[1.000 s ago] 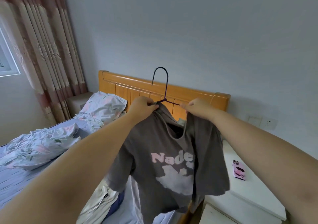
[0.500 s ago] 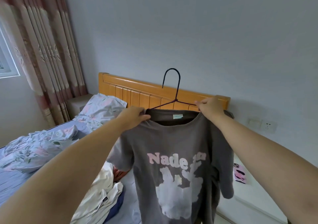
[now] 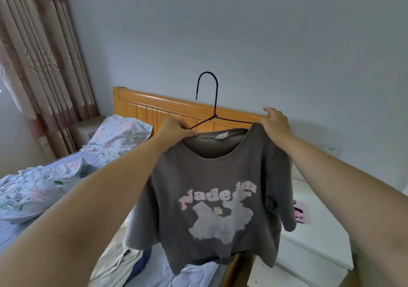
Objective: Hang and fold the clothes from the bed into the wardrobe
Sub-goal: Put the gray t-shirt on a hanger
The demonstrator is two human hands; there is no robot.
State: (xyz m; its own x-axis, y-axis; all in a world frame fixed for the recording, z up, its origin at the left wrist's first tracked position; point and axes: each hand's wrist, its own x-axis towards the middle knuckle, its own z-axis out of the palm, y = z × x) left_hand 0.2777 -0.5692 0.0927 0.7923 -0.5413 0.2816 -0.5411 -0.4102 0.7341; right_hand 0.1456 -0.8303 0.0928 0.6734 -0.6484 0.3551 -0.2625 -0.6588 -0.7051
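Grey T-shirt (image 3: 212,172) is up over the bed (image 3: 192,274) edge on a thin wire hanger (image 3: 216,101), left hand (image 3: 176,130) pinching collar and wire, right hand (image 3: 276,125) gripping the other shoulder. Light, floppy cloth, likely to slide off, so the hook looks the surest hold.

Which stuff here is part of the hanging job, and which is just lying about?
Job: T-shirt, held up by left hand and right hand; hanger through its neck; cream garment on the bed.
Lying about: pillow, quilt, phone on the nightstand, curtain.
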